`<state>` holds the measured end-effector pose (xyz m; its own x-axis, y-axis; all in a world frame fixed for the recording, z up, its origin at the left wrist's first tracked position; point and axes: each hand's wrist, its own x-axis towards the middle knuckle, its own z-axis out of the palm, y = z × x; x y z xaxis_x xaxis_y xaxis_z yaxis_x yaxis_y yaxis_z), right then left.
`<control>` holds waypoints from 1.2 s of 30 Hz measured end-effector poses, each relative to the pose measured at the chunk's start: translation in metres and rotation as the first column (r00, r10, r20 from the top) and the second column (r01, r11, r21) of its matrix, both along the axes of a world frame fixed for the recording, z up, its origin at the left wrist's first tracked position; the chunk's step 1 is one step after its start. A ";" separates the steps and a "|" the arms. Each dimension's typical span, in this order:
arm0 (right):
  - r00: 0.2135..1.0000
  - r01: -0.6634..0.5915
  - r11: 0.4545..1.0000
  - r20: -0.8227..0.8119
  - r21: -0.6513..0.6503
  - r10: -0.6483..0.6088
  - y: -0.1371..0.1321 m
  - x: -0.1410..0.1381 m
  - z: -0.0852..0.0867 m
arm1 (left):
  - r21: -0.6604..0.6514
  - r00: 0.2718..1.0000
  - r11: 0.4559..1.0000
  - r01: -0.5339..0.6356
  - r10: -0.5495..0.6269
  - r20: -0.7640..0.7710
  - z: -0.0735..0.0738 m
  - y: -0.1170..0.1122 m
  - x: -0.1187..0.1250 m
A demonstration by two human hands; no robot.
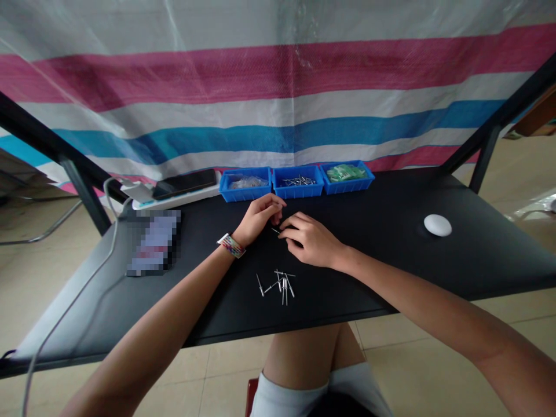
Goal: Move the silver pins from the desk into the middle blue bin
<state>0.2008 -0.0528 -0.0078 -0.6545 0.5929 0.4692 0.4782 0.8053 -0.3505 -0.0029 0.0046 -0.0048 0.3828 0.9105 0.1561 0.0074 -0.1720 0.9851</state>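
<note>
My left hand [260, 217] and my right hand [310, 240] meet over the middle of the black table [391, 266]. Both have their fingers pinched together around a thin metal pin [276, 231] that shows between them. A woven bracelet is on my left wrist. Closer to me lies a small pile of several loose metal pins [280, 284]. Behind my hands stand three blue bins: the left one [244, 185] with clear small parts, the middle one [297, 182] with metal pins, the right one [346, 176] with green parts.
A white round object [437, 225] rests on the right part of the table. A white power strip [174, 197] with a dark phone [185, 182] on it lies at the back left, its cable trailing off the edge. A striped tarp hangs behind.
</note>
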 end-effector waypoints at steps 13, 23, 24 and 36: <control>0.998 -0.042 0.999 0.038 0.023 0.041 0.017 0.015 0.000 | -0.006 1.000 1.000 -0.013 0.013 -0.002 0.000 0.000 0.001; 0.976 -0.183 0.982 0.116 -0.036 0.186 -0.007 0.012 0.019 | -0.018 1.000 1.000 -0.009 0.010 0.016 0.000 -0.002 0.002; 0.977 -0.143 0.988 0.149 -0.065 0.152 -0.008 0.012 0.021 | -0.018 1.000 1.000 -0.010 0.011 0.016 0.000 -0.002 0.002; 0.994 -0.027 0.953 0.097 -0.302 0.059 0.019 0.035 0.021 | -0.019 1.000 1.000 0.017 -0.018 -0.016 -0.002 -0.001 0.000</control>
<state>0.2357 -0.0335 0.0132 -0.7180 0.6658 0.2028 0.4917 0.6915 -0.5292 -0.0031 0.0041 -0.0071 0.4011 0.9063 0.1329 0.0209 -0.1541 0.9878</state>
